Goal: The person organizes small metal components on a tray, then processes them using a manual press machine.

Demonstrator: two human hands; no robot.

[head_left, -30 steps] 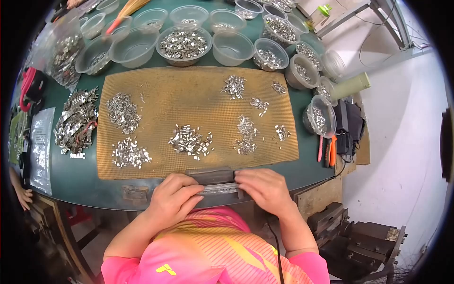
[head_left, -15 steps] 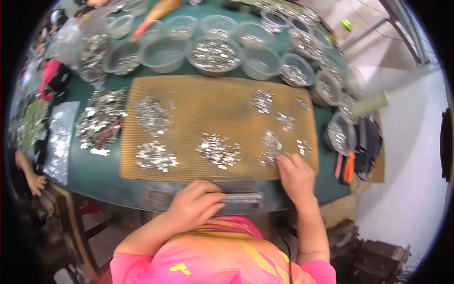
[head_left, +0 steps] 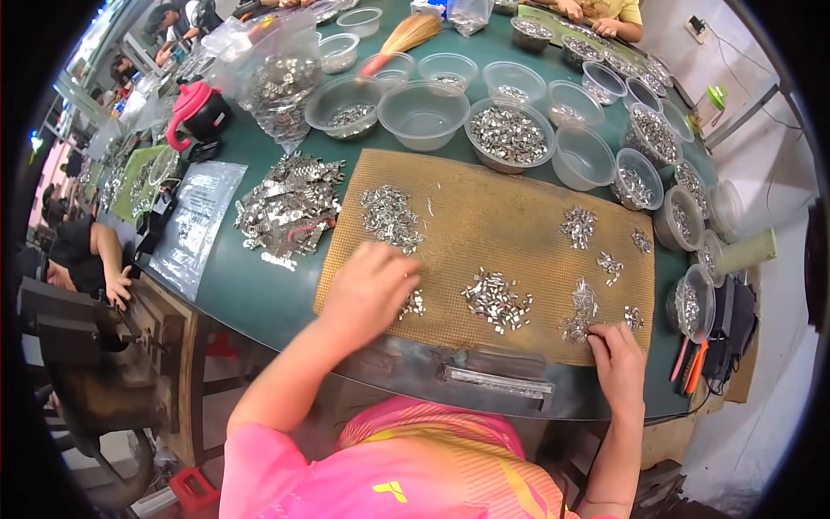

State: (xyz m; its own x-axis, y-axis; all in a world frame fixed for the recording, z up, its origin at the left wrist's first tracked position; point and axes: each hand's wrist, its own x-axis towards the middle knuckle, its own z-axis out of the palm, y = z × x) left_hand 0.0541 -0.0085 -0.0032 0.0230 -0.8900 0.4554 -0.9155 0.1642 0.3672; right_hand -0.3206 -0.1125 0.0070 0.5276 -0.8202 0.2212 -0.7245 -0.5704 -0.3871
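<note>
A brown ribbed mat (head_left: pixel 519 195) lies in front of me with piles of small silvery metal pieces on it. My left hand (head_left: pixel 370 290) is over the mat's left side, fingers curled together, between the upper left pile (head_left: pixel 389 216) and the lower left pile (head_left: pixel 413 304), which it partly covers. Whatever its fingertips hold is hidden. At the mat's front right, my right hand (head_left: pixel 621 359) has thumb and fingers closed beside a pile of pieces (head_left: pixel 577 327); anything pinched there is too small to name. A middle pile (head_left: pixel 497 301) sits between the hands.
A metal bar fixture (head_left: pixel 497 381) lies along the table's front edge. Plastic bowls, some with metal pieces, such as a full bowl (head_left: pixel 510 134), line the mat's back and right. Left are a heap of metal strips (head_left: pixel 290 208), a plastic bag (head_left: pixel 199 225) and a black-and-pink mug (head_left: pixel 201 117).
My left hand has moved from the metal fixture at the table edge up over the left piles. The right hand stays by the front right pile. The view has swung left.
</note>
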